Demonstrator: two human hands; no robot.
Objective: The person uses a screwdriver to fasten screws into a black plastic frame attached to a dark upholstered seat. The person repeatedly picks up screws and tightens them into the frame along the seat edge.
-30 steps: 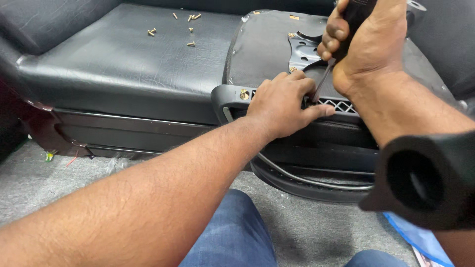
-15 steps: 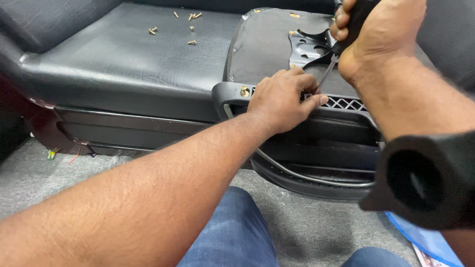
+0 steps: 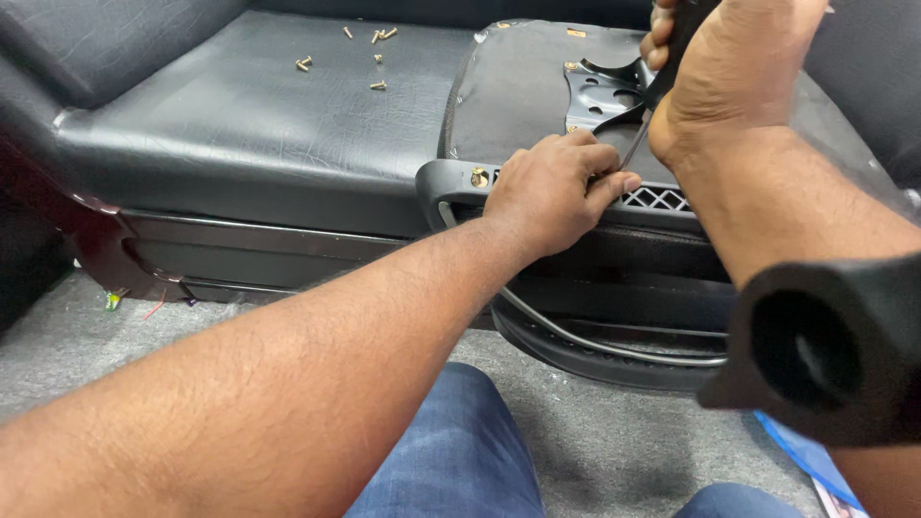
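My left hand (image 3: 554,192) rests on the front edge of a black plastic chair base (image 3: 451,182) that lies on a dark leather seat, its fingertips pinched around the tip of a tool. My right hand (image 3: 734,72) grips the dark handle of a screwdriver (image 3: 641,134), held upright above the left, shaft slanting down to the base's edge near a mesh grille (image 3: 657,199). A brass screw (image 3: 477,177) sits in the base's left corner. A black metal bracket (image 3: 600,91) lies on the padded underside.
Several loose brass screws (image 3: 374,58) are scattered on the leather seat (image 3: 259,134). A black tube (image 3: 815,350) sits at my right forearm. Grey carpet (image 3: 595,422) and my jeans-clad knee (image 3: 451,451) are below. A blue sheet (image 3: 796,451) lies at the lower right.
My right hand with the screwdriver has risen and shifted right. My left hand stays on the base's edge, fingers tightening around the tool tip.
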